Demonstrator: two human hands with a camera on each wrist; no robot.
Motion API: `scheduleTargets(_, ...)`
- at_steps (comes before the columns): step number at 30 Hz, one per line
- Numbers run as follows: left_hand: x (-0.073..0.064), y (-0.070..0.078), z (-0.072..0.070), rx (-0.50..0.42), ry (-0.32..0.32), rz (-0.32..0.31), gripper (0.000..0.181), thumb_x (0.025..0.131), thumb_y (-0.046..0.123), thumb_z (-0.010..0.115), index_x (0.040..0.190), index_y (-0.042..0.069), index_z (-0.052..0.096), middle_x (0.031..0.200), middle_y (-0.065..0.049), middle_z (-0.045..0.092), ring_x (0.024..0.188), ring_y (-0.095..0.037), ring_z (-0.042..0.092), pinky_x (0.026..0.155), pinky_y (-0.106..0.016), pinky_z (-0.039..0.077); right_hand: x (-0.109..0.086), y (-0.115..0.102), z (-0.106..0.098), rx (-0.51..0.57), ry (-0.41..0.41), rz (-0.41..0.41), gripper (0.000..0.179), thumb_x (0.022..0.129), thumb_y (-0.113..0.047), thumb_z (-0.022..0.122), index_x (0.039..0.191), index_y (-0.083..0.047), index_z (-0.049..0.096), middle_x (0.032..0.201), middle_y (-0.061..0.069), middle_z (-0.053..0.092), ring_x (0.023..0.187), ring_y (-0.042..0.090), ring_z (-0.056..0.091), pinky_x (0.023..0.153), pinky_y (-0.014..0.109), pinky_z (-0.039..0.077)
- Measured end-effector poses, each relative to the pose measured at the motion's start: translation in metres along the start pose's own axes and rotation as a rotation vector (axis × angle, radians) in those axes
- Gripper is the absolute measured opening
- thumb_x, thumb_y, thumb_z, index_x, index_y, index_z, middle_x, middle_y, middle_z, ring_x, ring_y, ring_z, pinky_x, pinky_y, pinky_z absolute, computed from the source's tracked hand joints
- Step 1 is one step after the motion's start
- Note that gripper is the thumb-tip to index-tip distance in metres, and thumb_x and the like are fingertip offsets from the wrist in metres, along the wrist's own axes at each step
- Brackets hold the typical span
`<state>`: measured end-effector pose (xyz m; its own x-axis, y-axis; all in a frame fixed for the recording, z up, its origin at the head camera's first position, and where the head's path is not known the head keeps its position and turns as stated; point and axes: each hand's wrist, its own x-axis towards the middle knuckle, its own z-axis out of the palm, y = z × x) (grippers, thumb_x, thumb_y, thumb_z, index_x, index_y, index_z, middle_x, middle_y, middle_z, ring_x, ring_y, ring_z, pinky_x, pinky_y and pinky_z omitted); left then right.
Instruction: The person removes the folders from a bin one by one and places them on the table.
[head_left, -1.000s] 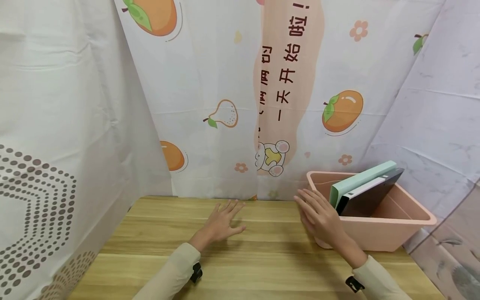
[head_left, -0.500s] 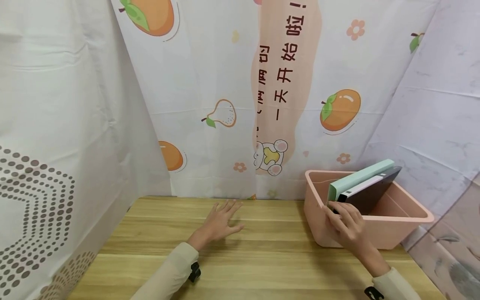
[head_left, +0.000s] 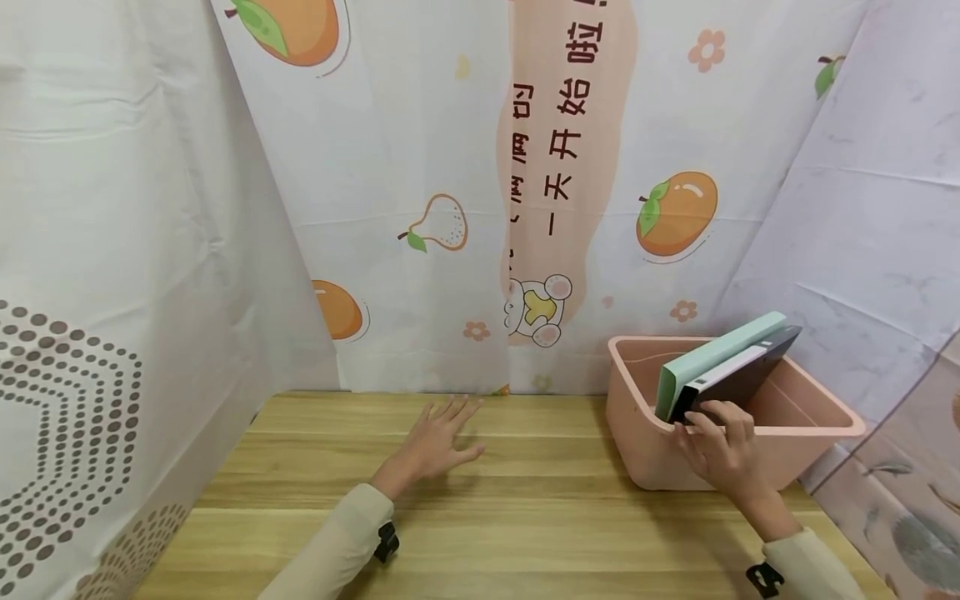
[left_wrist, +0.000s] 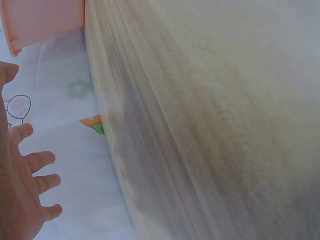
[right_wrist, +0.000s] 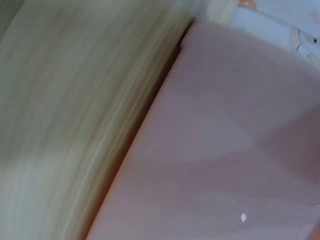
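My right hand (head_left: 723, 454) is at the front rim of a pink plastic bin (head_left: 636, 446), its fingers loosely bent over the edge and the thumb lower on the outside. Its fingertips are right by the lower end of a dark grey folder (head_left: 757, 375) with a white spine. That folder leans in the bin against a mint-green folder (head_left: 720, 348). In the right wrist view the bin's pink wall (right_wrist: 215, 130) fills much of the picture, and the hand is almost out of sight. With fingers spread, my left hand (head_left: 435, 443) rests on the table, holding nothing.
The wooden table (head_left: 525, 517) ends at a printed cloth (head_left: 390, 275) hanging behind it. More cloth hangs at the left (head_left: 187, 292) and right (head_left: 862, 250). The bin stands at the table's back right corner.
My right hand has moved from beside the bin's left corner to its front rim, fingers reaching over near the dark grey folder. My left hand stays in place. The head view shifts slightly.
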<state>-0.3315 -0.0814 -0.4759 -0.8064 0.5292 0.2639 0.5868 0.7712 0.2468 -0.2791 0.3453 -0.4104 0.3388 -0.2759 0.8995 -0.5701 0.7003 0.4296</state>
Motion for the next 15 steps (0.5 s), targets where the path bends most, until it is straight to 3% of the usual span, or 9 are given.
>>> scheduleTargets(9, 0.003, -0.001, 0.0, 0.004, 0.006, 0.006, 0.078, 0.096, 0.053, 0.061, 0.161, 0.02, 0.033, 0.162, -0.017, 0.038, 0.15, -0.043, 0.034, 0.118, -0.071, 0.022, -0.023, 0.034, -0.028, -0.014, -0.161, 0.059, 0.051, 0.101, -0.038, 0.057, 0.085, 0.01, 0.064, 0.078, 0.029, 0.059, 0.064, 0.045, 0.049, 0.062, 0.051, 0.038)
scheduleTargets(15, 0.007, 0.003, 0.001, -0.018, 0.005, 0.002, 0.079, 0.096, 0.053, 0.062, 0.162, 0.021, 0.032, 0.163, -0.015, 0.037, 0.151, -0.042, 0.033, 0.119, -0.072, 0.02, -0.029, 0.046, -0.033, 0.024, -0.289, 0.096, 0.056, 0.1, -0.041, 0.055, 0.077, 0.009, 0.064, 0.072, 0.024, 0.06, 0.059, 0.038, 0.051, 0.057, 0.044, 0.038)
